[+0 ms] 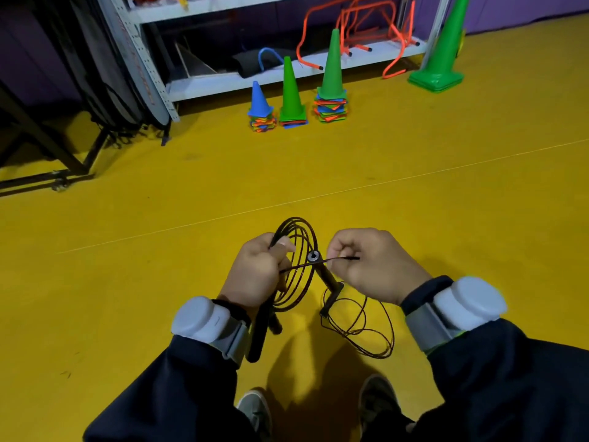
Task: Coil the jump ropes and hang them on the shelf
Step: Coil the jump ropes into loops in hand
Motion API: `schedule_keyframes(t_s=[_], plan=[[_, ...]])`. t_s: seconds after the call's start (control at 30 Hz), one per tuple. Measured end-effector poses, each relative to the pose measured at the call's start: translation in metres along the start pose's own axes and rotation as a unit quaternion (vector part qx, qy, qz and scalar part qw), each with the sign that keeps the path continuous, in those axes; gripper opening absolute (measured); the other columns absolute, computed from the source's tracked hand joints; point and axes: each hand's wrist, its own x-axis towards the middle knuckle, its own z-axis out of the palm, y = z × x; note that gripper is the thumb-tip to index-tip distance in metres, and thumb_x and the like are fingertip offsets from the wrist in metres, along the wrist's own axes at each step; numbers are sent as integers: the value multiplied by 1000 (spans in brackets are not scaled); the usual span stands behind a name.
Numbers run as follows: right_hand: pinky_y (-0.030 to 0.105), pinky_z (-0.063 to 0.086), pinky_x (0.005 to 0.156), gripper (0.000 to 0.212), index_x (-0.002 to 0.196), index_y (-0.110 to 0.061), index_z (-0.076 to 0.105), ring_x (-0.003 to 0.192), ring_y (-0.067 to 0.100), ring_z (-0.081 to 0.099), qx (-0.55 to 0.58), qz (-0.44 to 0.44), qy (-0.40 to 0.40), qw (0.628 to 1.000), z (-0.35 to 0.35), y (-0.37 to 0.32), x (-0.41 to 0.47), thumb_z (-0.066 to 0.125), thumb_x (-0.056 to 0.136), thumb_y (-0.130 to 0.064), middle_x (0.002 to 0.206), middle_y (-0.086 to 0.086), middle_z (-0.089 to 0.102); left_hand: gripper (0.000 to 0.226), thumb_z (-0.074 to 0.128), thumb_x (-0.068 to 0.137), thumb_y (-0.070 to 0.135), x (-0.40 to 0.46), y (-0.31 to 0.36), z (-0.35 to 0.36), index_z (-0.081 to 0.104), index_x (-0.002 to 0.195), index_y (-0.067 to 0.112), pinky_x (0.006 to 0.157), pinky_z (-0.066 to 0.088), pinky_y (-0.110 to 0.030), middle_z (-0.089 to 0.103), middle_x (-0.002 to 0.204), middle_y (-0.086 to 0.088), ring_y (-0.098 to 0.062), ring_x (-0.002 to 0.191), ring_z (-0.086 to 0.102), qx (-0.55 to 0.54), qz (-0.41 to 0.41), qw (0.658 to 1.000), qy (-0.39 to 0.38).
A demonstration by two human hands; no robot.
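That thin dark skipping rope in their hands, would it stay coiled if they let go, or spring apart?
Probably it would spring open somewhat. The thin dark wiry jump rope holds round hoops under the left hand's grip, which suggests stiff, springy cord. The loose loops hanging below the right hand already splay unevenly. It looks light, so the black handles would likely drag it down.

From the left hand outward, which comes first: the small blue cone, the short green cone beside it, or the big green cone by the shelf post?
1. Small blue cone, ahead of the left hand.
2. Short green cone, just right of it.
3. Big green cone, far right.
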Motion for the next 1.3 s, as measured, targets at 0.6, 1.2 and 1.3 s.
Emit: schedule_keyframes(t_s=[0.6,1.2,1.3], plan=[[27,48,66,13,79,-21,63,70,-1,61,-46,-22,0,999,18,-5,22,70,83,-31,69,-11,65,24,41,102,21,8,-2,-24,42,80,11,41,23,-23,42,49,-1,-16,40,30,-42,-42,996,-71],[26,44,62,15,82,-27,66,70,8,57,-63,-96,92,989,29,-9,30,67,83,-42,74,-6,66,28,56,91,31,6,0,-34,50,69,15,43,13,-26,30,49,1,-14,44,17,-53,-48,986,-153],[27,41,55,26,85,-24,63,60,11,52,-77,-65,134,986,26,1,33,66,82,-50,64,-4,61,35,51,97,21,7,1,-35,41,64,18,41,13,-20,25,49,3,-12,41,16,-92,-62,986,-123]])
